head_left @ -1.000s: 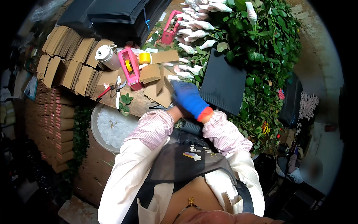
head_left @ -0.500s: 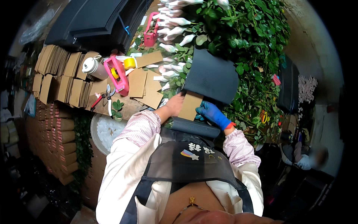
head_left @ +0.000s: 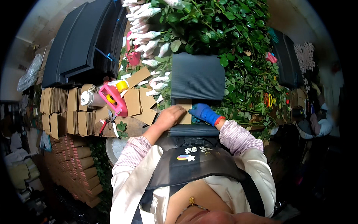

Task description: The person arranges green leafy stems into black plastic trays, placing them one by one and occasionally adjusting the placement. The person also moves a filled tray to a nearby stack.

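While left hand point(head_left: 170, 116) and right hand point(head_left: 204, 113) touch the cardboard point(head_left: 185, 119) at opposite edges, little room parts them, their grips unclear.

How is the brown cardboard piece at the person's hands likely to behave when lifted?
The cardboard piece is probably light, as it looks thin. It should be fairly stiff yet creasable: it looks flat, with the bare left hand and gloved right hand at its sides. Its flat shape makes rolling unlikely.

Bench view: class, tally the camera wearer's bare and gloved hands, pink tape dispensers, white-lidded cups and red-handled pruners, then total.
Bare left hand: 1
Gloved right hand: 1
Pink tape dispensers: 2
White-lidded cup: 1
Red-handled pruners: 1
Total: 6
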